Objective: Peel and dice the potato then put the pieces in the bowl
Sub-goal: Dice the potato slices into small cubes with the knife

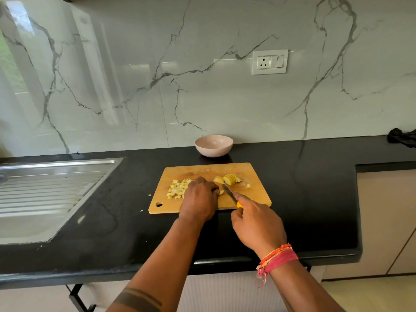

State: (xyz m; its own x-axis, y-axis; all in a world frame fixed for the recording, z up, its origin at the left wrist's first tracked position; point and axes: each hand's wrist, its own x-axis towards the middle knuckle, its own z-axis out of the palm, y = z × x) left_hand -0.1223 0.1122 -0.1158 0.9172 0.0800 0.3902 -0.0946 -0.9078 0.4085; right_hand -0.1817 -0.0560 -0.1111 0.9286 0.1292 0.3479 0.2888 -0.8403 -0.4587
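A wooden cutting board [256, 176] lies on the black counter. A pile of diced potato [177, 189] sits on its left part, and sliced potato pieces [228, 179] lie toward the back right. My left hand [200, 199] is curled over a small potato piece [221, 192] at the board's middle, holding it down. My right hand [256, 224] grips a yellow-handled knife [230, 193], index finger along the blade's back; the blade tip is right beside the held piece. A pale pink bowl [213, 145] stands behind the board by the wall; no pieces show in it.
A steel sink with a ribbed drainboard [45, 192] fills the left of the counter [315, 199]. A dark cloth [403, 137] lies at the far right by the wall. A few potato crumbs [149, 195] lie on the counter left of the board.
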